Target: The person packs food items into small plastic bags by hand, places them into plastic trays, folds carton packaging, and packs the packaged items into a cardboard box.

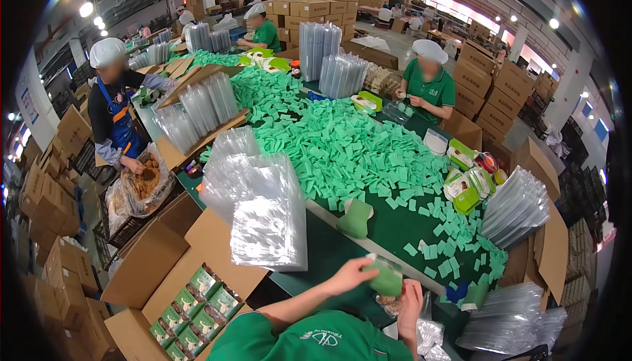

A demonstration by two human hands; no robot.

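Observation:
My left hand (354, 275) pinches the left side of a green paper card (388, 281) with a pale upper edge. Fingers of my right hand (411, 299) are closed at the card's lower right edge. Just beneath the card, a clear pack with brown contents (387, 304) is partly hidden. Silvery bags (430, 336) lie under my right wrist. Another curved green card (355, 219) rests on the table's pale edge strip, beyond my left hand.
Small green packets (355, 157) cover the green table. Clear plastic boxes (270, 229) stand stacked at left, more (517, 206) at right. An open carton (158, 275) holds green-labelled packs. Opposite works a person in green (428, 88); at left, a person in a blue apron (117, 114).

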